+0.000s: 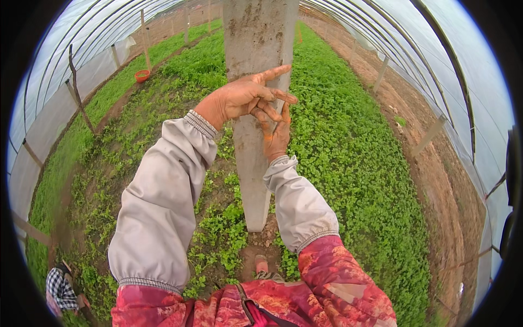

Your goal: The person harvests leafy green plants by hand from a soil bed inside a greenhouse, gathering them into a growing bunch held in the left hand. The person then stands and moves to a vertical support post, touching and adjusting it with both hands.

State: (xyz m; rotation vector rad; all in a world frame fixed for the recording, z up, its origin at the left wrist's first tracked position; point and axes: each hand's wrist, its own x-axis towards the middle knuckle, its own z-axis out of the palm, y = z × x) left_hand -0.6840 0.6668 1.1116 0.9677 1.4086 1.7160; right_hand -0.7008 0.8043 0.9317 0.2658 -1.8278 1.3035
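A tall concrete post (257, 36) stands right before me, its base in the soil. My left hand (251, 96) is across the face of the post, index finger stretched out to the right and the others partly bent; nothing shows in it. Just below, my right hand (279, 135) is raised by the right side of the post, palm partly turned in. Its thumb and fingers are apart, some of their tips hidden behind the left hand. The hands overlap in view; whether they touch each other or the post, I cannot tell. Grey sleeve covers (159, 196) are on both forearms.
Low leafy green plants (351, 143) grow thickly on the right, more thinly with bare soil on the left. An orange-red basin (142, 76) sits at far left. Another person (61, 288) is low at lower left. Wooden stakes (80, 102) and plastic-covered hoops (453, 61) line the greenhouse sides.
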